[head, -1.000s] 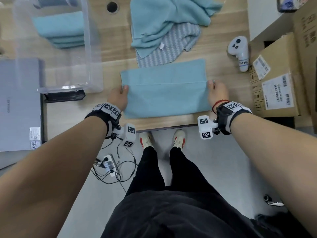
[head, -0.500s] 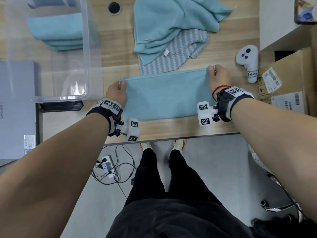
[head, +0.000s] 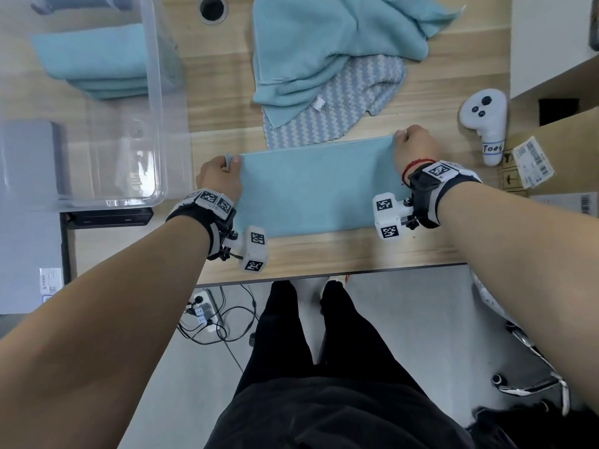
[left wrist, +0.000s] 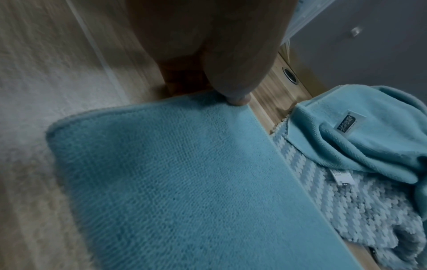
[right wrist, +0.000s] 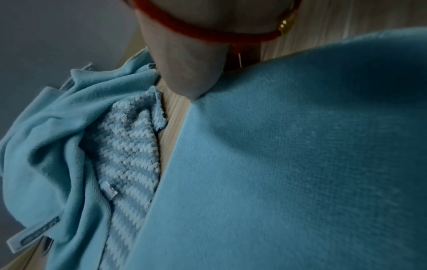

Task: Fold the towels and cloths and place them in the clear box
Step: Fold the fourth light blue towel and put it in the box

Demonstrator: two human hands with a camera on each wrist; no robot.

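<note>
towel (head: 319, 189) far corners pinched by left hand (head: 220, 181) and right hand (head: 413, 149); controller (head: 484, 121) label reads "too6".

Setting: office or lab workroom used for data recording. Evidence: wood-grain counter (head: 227, 102) with a round cable grommet (head: 212, 8) at top centre; labelled cardboard shipping boxes (head: 557, 147) at right edge; white handheld controller (head: 484, 121) with a handwritten tag at upper right. Lower centre: grey floor with a power strip (head: 202, 311) and loose cables; chair base (head: 531, 377) at lower right.
</note>
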